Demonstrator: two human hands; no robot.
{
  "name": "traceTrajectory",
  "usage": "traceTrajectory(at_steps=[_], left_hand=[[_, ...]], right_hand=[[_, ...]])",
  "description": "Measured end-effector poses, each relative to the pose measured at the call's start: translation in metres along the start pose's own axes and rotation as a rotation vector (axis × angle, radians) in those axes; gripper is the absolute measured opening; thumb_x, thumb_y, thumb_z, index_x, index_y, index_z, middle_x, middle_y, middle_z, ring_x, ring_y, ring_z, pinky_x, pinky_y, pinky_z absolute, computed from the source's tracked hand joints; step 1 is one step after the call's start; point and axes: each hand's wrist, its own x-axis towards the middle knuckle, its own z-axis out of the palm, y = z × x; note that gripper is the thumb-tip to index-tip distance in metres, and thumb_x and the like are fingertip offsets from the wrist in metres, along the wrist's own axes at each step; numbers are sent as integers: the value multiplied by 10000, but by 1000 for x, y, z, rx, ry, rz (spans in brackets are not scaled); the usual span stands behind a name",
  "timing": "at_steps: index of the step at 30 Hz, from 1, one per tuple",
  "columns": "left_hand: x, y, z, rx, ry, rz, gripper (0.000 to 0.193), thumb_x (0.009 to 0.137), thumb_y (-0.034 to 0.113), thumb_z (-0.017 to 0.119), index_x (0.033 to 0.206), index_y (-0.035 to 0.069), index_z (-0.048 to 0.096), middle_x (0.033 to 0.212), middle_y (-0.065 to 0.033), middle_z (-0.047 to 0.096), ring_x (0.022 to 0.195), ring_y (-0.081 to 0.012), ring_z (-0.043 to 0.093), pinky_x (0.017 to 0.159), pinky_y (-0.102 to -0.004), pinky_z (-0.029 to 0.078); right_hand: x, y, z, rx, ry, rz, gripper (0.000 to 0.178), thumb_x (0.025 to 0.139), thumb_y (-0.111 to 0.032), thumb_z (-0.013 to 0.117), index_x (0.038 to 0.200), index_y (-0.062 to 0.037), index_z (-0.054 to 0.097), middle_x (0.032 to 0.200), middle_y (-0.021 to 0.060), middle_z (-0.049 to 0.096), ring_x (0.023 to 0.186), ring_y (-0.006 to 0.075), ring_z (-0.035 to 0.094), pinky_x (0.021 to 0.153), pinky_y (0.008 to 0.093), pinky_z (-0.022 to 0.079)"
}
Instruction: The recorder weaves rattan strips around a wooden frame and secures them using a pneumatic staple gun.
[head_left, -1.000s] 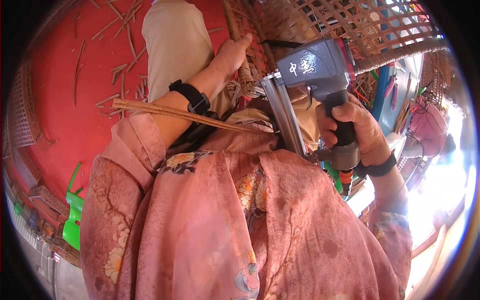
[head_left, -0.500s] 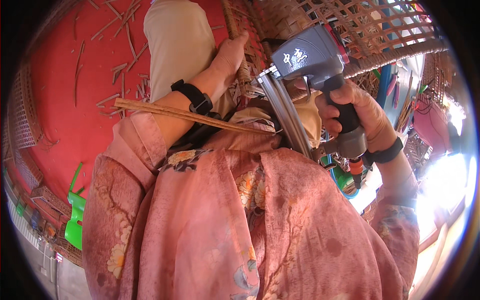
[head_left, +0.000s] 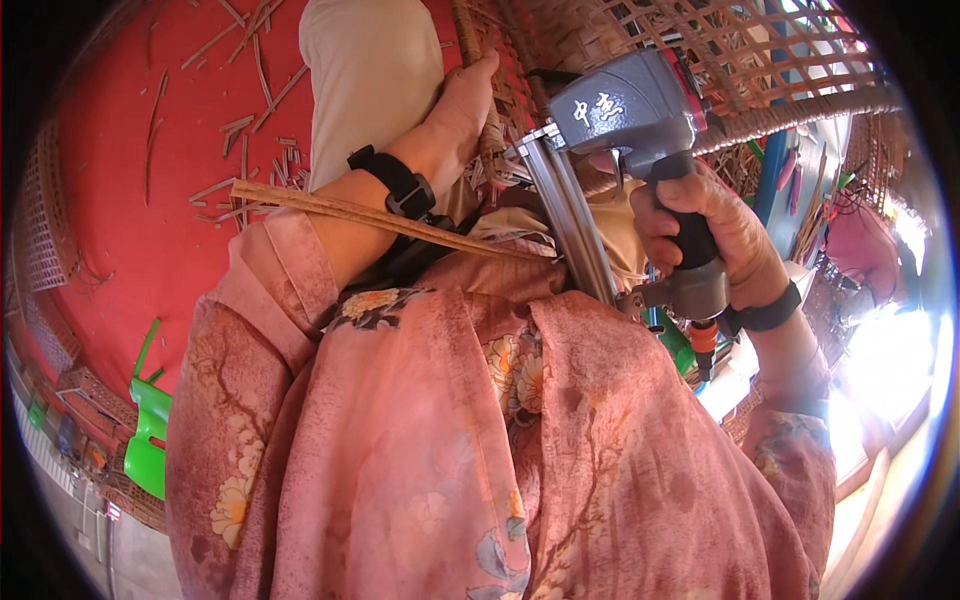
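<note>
Head view: here's the right hand [head_left: 722, 225] wrapped round a nail gun [head_left: 622, 105], its nose near the corner of a woven basket [head_left: 467, 35]; the left hand [head_left: 462, 105] clasps the basket's rim, fingers mostly hidden.

Strong light is entering from the right, overexposing that edge. Highlights are glinting along the gray power tool [head_left: 635, 120]. The fisheye lens is bending straight lines near the dark rim.

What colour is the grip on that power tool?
The grip is black, partly covered by the right hand; the head view shows it best.
</note>
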Motion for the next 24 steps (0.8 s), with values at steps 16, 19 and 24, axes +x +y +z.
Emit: traceTrajectory(at_steps=[16, 19, 24], left_hand=[[-4, 2, 3, -111, -21, -35, 369, 988, 437, 431, 1091, 88, 496, 767, -51, 587, 597, -185, 572, 509, -356, 500], [-2, 1, 2, -108, -5, -33, 375, 986, 436, 433, 1098, 84, 493, 792, -61, 590, 615, -190, 574, 505, -363, 496], [9, -6, -3, -113, -26, -18, 395, 977, 446, 448, 1105, 74, 486, 843, -88, 589, 639, -193, 573, 499, -367, 488]], right_hand=[[4, -12, 12, -101, -17, 32, 627, 826, -228, 633, 1352, 39, 421, 639, -2, 416, 490, 91, 418, 467, 214, 414], [6, -13, 10, -103, -16, 39, 650, 823, -246, 641, 1359, 43, 413, 643, -6, 417, 501, 90, 431, 471, 217, 423], [6, -9, 9, -40, -60, 34, 665, 834, -259, 635, 1373, 51, 399, 646, -16, 419, 511, 89, 447, 477, 216, 430]])
